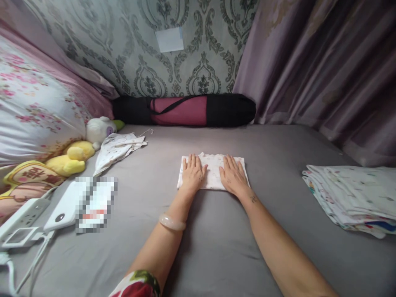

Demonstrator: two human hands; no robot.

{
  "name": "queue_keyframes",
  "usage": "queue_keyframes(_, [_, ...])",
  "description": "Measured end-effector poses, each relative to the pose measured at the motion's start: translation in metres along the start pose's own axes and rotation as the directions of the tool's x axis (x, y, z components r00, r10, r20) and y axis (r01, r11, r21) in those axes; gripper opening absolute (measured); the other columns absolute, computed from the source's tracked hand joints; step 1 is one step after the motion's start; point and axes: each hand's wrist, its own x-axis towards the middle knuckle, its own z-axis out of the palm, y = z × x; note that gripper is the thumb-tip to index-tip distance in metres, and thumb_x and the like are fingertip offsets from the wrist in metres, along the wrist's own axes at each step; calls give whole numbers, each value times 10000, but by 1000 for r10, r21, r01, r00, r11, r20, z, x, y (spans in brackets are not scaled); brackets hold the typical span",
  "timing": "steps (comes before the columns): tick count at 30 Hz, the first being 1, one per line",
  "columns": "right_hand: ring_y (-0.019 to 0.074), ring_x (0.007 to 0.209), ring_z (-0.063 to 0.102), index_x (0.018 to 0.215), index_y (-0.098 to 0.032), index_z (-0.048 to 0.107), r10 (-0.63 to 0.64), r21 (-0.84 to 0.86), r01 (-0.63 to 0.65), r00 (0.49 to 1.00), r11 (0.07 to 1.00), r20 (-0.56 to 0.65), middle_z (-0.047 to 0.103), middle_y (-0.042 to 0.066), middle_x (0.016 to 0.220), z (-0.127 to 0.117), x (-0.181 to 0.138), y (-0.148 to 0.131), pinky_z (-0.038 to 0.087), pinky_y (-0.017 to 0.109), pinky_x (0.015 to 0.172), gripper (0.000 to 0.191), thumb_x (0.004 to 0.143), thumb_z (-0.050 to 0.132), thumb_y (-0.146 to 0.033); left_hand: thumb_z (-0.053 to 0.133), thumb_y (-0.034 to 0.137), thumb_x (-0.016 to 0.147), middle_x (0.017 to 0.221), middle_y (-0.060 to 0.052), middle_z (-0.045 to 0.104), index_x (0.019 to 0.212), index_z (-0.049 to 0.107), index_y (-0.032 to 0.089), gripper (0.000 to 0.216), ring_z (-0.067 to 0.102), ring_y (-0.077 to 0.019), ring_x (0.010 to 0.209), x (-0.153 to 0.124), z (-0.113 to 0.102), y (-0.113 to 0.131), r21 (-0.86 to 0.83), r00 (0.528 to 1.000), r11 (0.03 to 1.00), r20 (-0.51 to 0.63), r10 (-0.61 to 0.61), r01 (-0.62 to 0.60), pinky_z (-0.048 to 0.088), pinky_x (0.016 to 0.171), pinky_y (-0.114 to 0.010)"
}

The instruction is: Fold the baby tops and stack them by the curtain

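Observation:
A folded white cloth (213, 171) with a faint small print lies flat on the grey bed sheet (213, 235). My left hand (193, 173) rests flat on its left part, fingers stretched out and pointing away from me. On the right part my right hand (232, 173) lies palm down, its fingers slightly spread. Between the two hands the middle of the cloth shows, and its far edge is a little uneven. Neither hand grips anything.
A stack of folded printed cloths (352, 198) sits at the right. Leftward are a crumpled white cloth (119, 148), a white power bank (66, 206), a power strip (27, 214) with cables and plush toys (71, 156). A black and pink long bag (179, 110) lies along the wall.

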Motion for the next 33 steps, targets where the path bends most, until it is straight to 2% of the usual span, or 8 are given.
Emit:
queue_keyframes(3, [266, 1449, 247, 1489, -7, 317, 7, -12, -7, 999, 1000, 39, 298, 163, 1558, 5, -1, 0, 170, 450, 1182, 593, 990, 246, -319, 217, 475, 989, 1524, -235, 337, 1452, 357, -8, 683, 285, -334, 1436, -1, 3, -3, 20, 998, 999, 47, -44, 43, 204, 1177, -501])
queue_keyframes(14, [252, 1452, 244, 1485, -31, 338, 2, 39, -4, 999, 999, 42, 302, 155, 1559, 5, -1, 3, 180, 438, 1187, 593, 992, 223, -338, 230, 444, 1002, 1519, -185, 376, 1452, 386, 43, 622, 325, -293, 1424, -2, -3, -2, 86, 998, 995, 41, -51, 47, 256, 1168, -453])
queue_keyframes(20, [270, 1447, 250, 1474, 8, 341, 14, 34, -13, 1000, 999, -24, 305, 180, 1554, -1, 3, 15, 159, 426, 1193, 619, 992, 201, -353, 191, 440, 1008, 1512, -185, 388, 1446, 396, 37, 629, 303, -287, 1435, 2, -8, -10, 82, 997, 994, -7, -78, 78, 205, 1188, -464])
queue_keyframes(25, [278, 1451, 234, 1463, 26, 352, 55, 14, -55, 998, 998, 29, 300, 189, 1552, 7, 4, 28, 162, 424, 1193, 631, 988, 219, -367, 216, 449, 1001, 1545, -196, 314, 1469, 337, 4, 657, 242, -297, 1456, 3, -4, -22, 50, 988, 994, 115, -104, 99, 218, 1187, -437])
queue_keyframes(33, [259, 1458, 218, 1474, 5, 346, 65, 80, -69, 996, 994, 58, 289, 166, 1563, 3, 4, 31, 162, 401, 1198, 638, 994, 170, -376, 193, 444, 1000, 1559, -193, 286, 1476, 316, 5, 659, 212, -307, 1464, 5, -10, -29, -25, 982, 996, 173, -75, 81, 235, 1177, -452])
